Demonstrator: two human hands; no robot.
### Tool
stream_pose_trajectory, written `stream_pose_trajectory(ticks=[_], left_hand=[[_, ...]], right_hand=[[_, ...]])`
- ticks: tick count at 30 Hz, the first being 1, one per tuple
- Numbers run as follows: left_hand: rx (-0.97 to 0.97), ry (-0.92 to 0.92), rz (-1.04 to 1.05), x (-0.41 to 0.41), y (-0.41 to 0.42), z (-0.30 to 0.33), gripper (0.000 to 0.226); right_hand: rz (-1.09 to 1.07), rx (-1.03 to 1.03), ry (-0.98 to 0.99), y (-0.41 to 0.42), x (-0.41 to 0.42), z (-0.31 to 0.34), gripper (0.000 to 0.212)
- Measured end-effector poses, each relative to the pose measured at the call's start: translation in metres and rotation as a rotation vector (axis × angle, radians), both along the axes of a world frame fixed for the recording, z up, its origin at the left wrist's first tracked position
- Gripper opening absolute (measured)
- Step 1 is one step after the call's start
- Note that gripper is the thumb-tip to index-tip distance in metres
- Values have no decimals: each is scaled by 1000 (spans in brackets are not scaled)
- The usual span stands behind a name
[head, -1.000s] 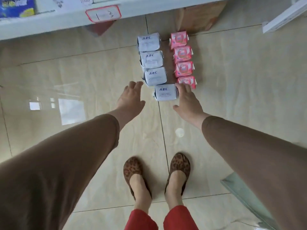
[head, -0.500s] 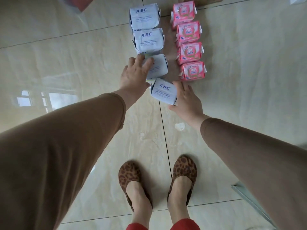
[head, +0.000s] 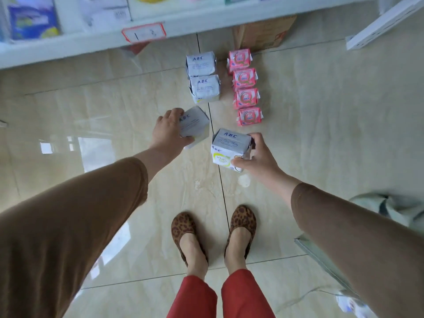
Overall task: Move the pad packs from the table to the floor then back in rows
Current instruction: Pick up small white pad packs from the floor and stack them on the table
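Note:
Two white ABC pad packs remain in a column on the tiled floor, the far one (head: 201, 63) and the one behind it (head: 205, 88). Beside them to the right lies a column of several pink pad packs (head: 245, 96). My left hand (head: 168, 131) grips a third white ABC pack (head: 195, 121), lifted and tilted above the floor. My right hand (head: 259, 157) grips a fourth white ABC pack (head: 229, 145), also raised off the floor, its yellow-green printed side facing me.
A white shelf edge (head: 91, 42) with a red-framed label (head: 143, 32) runs across the top. A cardboard box (head: 261, 33) stands behind the pink packs. A glass tabletop corner (head: 321, 255) is at the right. My feet in leopard shoes (head: 213, 230) stand below the packs.
Both hands reached down to the two nearest white packs, closed around them and lifted them off the floor. The view has pulled back up, so the shelf shows again.

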State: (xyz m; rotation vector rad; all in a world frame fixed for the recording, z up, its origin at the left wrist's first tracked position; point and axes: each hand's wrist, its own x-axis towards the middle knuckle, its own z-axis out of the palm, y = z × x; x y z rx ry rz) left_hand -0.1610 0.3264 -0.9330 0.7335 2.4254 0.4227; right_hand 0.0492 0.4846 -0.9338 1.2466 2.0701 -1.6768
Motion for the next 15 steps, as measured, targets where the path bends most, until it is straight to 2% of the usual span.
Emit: stream_pose_trajectory(ticks=[5, 15], left_hand=[[102, -57, 55, -3, -9, 153, 65], [403, 47, 76, -32, -33, 467, 68]], right_hand=[[-81, -166, 100, 4, -9, 157, 58], [-91, -148, 345, 22, -55, 490, 55]])
